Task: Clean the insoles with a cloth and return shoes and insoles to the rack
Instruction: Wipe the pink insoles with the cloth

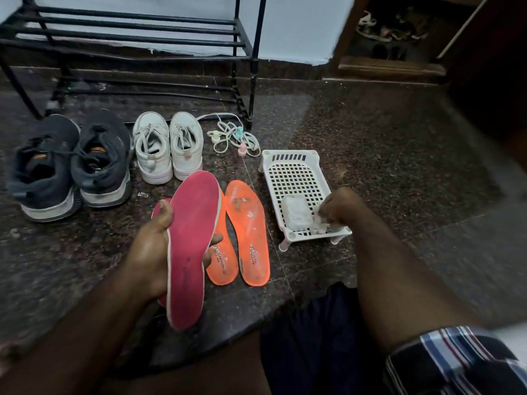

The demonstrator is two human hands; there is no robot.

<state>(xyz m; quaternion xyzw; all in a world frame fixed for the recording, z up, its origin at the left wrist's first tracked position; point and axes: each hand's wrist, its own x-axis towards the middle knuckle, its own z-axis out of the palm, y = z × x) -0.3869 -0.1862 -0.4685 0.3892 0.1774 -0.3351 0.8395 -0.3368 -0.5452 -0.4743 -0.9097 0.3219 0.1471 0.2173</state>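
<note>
A person sits on the floor with shoes, insoles and a little tray.

Far left, the dark shoes [71,163] sit by the white shoes [168,146], in front of the black rack [137,32]. The left hand [151,252] curls its thumb and fingers around the pink insole [191,246], which hides part of the orange insoles [248,232] on the floor. On the right, the right hand [342,208] pinches a white cloth [319,223] in the white tray [293,178], beside a folded cloth [296,212]. Cords [233,138] lie behind the tray.

Both forearms are bare. The right arm carries a short sleeve [456,363] in blue, white and dark red stripes. Dark navy shorts [310,337] cover the lap.
</note>
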